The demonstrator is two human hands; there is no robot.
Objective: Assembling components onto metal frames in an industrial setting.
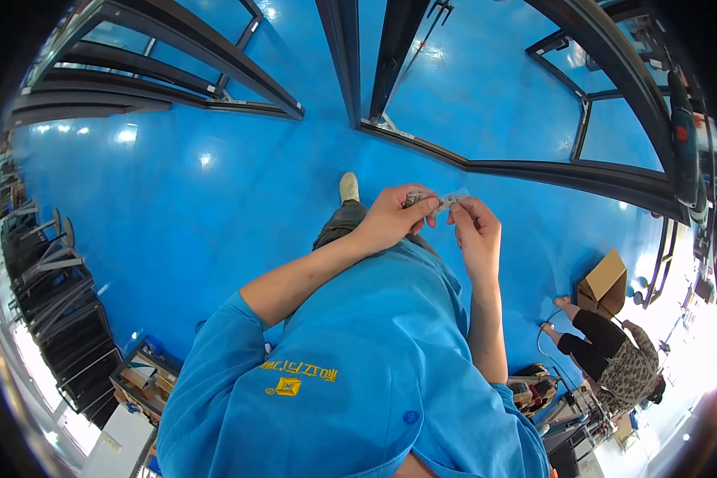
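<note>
In front of my waist, both hands are closed on a small clear plastic bag [452, 199] that seems to hold little greyish metal pieces; their exact kind is too small to tell. My left hand [396, 217] grips the bag's left part, thumb laid over it. With thumb and fingertips my right hand [476, 227] pinches its right end. The bag is stretched between the two hands, above the blue floor.
A dark metal frame [534, 169] stands ahead and to the right, with another dark frame [175, 92] at far left. A power drill [683, 135] is at the right edge. Another person [613, 350] bends near an open cardboard box [604, 285]. Dark stacked frames [64, 319] line the left.
</note>
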